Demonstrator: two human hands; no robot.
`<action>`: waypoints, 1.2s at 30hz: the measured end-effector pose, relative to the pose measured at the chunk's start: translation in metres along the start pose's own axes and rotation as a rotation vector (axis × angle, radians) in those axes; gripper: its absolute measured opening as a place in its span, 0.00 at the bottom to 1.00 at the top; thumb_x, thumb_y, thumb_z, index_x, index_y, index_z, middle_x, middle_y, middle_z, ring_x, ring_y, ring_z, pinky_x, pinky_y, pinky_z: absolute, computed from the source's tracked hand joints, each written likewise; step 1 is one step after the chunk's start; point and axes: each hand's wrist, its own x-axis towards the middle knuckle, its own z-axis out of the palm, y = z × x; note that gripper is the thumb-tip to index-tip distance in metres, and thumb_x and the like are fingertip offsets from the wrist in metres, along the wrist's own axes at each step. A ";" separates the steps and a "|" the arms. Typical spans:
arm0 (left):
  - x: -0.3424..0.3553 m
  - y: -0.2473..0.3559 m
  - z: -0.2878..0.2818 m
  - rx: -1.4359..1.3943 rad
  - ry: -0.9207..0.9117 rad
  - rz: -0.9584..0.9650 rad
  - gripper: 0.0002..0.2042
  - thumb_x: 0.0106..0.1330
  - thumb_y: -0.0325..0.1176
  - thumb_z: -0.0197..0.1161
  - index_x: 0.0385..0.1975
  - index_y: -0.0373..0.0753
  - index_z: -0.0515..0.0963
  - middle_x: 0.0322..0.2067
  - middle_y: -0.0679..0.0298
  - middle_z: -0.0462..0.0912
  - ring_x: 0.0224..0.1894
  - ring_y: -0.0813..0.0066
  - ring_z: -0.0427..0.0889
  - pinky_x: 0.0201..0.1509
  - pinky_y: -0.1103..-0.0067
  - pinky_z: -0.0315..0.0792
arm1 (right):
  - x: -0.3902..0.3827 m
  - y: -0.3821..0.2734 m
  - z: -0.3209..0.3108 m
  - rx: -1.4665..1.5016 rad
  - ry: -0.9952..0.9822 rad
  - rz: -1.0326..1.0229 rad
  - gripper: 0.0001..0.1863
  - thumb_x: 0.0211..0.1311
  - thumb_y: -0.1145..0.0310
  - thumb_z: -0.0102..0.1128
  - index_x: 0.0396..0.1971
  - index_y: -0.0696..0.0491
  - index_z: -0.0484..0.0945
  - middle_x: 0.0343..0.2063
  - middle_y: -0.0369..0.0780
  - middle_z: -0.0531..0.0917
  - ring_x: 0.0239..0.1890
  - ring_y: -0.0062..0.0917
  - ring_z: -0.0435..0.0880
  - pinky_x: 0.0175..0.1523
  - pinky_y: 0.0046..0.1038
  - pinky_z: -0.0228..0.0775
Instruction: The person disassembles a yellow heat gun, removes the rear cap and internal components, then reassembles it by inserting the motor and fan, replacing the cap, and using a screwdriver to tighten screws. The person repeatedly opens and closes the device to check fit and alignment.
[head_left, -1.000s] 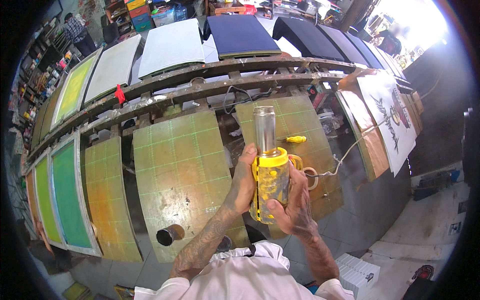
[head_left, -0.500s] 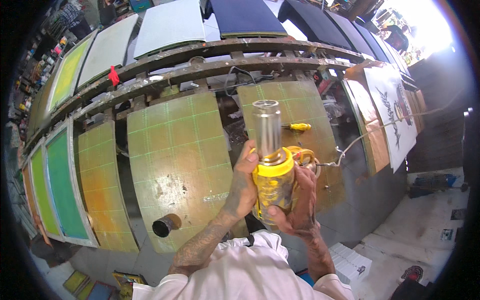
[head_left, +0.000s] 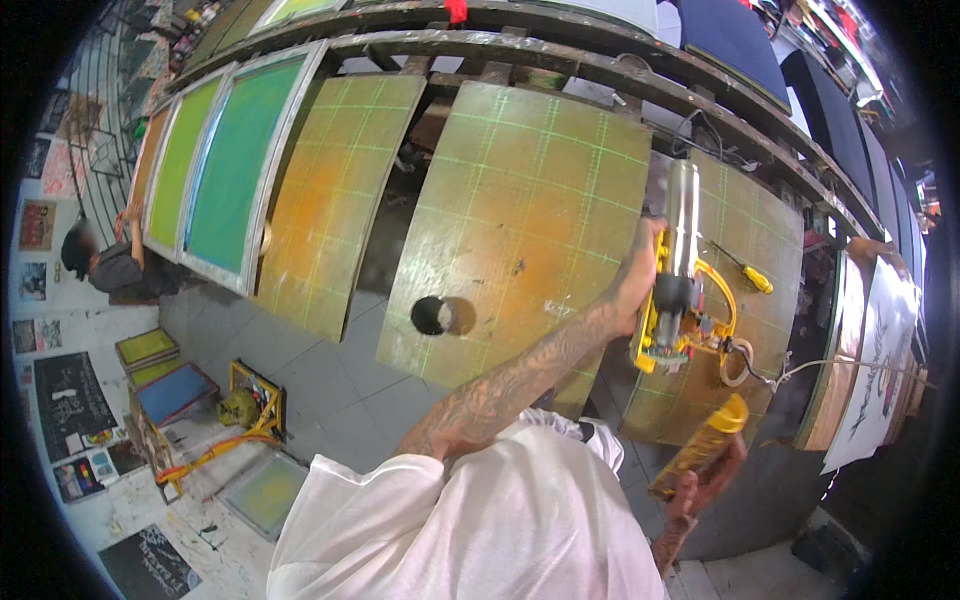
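My left hand [head_left: 634, 268] grips a yellow tool body [head_left: 680, 310] with a long metal tube [head_left: 685, 210] standing out of its top; its inner black parts are exposed, and a yellow handle with a coiled cord [head_left: 745, 365] is on its right. My right hand [head_left: 708, 482] holds a separate yellow casing [head_left: 700, 450] lower right, away from the body. A yellow-handled screwdriver [head_left: 750, 272] lies on the right gridded board [head_left: 775, 210]. A short black cylinder [head_left: 432, 316] sits on the middle gridded board [head_left: 490, 170].
Framed colored screens [head_left: 235, 170] and an orange-stained board [head_left: 315, 190] line the left. A co-worker [head_left: 130, 265] in dark clothing is at far left. Wooden rails [head_left: 590, 60] run behind the boards. Papers [head_left: 870, 350] lie at right, and small frames [head_left: 175, 395] are at lower left.
The yellow casing has come off the tool and moved down and right in my right hand. The view has swung left, bringing the co-worker into sight.
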 end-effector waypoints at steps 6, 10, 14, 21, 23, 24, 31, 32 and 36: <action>0.022 0.009 -0.062 -0.328 -0.251 -0.029 0.42 0.74 0.76 0.32 0.64 0.42 0.71 0.49 0.49 0.86 0.46 0.51 0.88 0.50 0.51 0.84 | -0.041 0.085 0.015 -0.546 -0.259 -0.096 0.47 0.53 0.53 0.75 0.70 0.61 0.68 0.61 0.52 0.78 0.62 0.49 0.76 0.73 0.50 0.61; 0.008 0.045 -0.052 -0.255 -0.297 -0.110 0.39 0.75 0.72 0.38 0.62 0.40 0.73 0.50 0.45 0.85 0.50 0.43 0.86 0.53 0.45 0.82 | -0.029 0.121 0.036 -0.836 -0.180 -0.176 0.42 0.56 0.60 0.75 0.70 0.57 0.70 0.56 0.52 0.79 0.62 0.51 0.75 0.72 0.54 0.59; -0.012 0.071 -0.037 -0.139 -0.188 -0.115 0.36 0.77 0.69 0.39 0.61 0.40 0.74 0.49 0.47 0.85 0.48 0.44 0.87 0.52 0.46 0.83 | -0.025 0.078 0.056 -0.805 -0.038 -0.192 0.40 0.56 0.59 0.75 0.68 0.56 0.72 0.56 0.52 0.79 0.62 0.50 0.75 0.70 0.52 0.63; -0.030 0.074 -0.038 -0.069 -0.201 -0.051 0.33 0.80 0.64 0.35 0.59 0.41 0.75 0.47 0.48 0.85 0.47 0.46 0.87 0.50 0.49 0.84 | -0.035 -0.025 0.148 -0.421 -0.403 -0.092 0.39 0.54 0.54 0.76 0.66 0.52 0.75 0.59 0.48 0.76 0.55 0.44 0.78 0.58 0.46 0.71; -0.034 0.079 -0.037 -0.104 -0.157 -0.077 0.34 0.79 0.66 0.36 0.59 0.42 0.75 0.48 0.49 0.85 0.48 0.46 0.87 0.49 0.49 0.84 | -0.040 -0.037 0.161 -0.467 -0.466 -0.068 0.42 0.54 0.52 0.77 0.68 0.48 0.73 0.59 0.47 0.76 0.55 0.43 0.77 0.58 0.45 0.71; -0.039 0.081 -0.033 -0.132 -0.122 -0.093 0.34 0.78 0.67 0.36 0.59 0.42 0.74 0.48 0.49 0.85 0.48 0.46 0.87 0.49 0.48 0.84 | -0.049 -0.030 0.168 -0.520 -0.474 -0.090 0.43 0.54 0.51 0.77 0.70 0.47 0.72 0.59 0.47 0.75 0.56 0.43 0.77 0.58 0.45 0.71; -0.058 0.106 -0.050 -0.239 -0.095 -0.086 0.37 0.78 0.69 0.31 0.62 0.42 0.71 0.52 0.46 0.82 0.51 0.43 0.84 0.53 0.44 0.80 | -0.056 0.007 0.196 -0.439 -0.440 -0.098 0.42 0.53 0.59 0.79 0.69 0.47 0.71 0.61 0.49 0.74 0.59 0.47 0.77 0.62 0.46 0.72; -0.059 0.108 -0.051 -0.264 -0.050 -0.098 0.37 0.78 0.69 0.30 0.62 0.42 0.71 0.52 0.45 0.82 0.52 0.42 0.84 0.54 0.44 0.80 | -0.054 0.003 0.196 -0.333 -0.383 -0.095 0.41 0.52 0.61 0.79 0.68 0.49 0.72 0.59 0.49 0.74 0.59 0.48 0.77 0.63 0.45 0.73; -0.053 0.112 -0.063 -0.362 -0.147 -0.085 0.32 0.79 0.62 0.35 0.61 0.41 0.73 0.52 0.44 0.82 0.53 0.40 0.83 0.59 0.43 0.77 | -0.025 -0.069 0.183 0.155 0.035 -0.066 0.43 0.49 0.78 0.81 0.65 0.55 0.67 0.62 0.49 0.73 0.61 0.35 0.79 0.64 0.35 0.76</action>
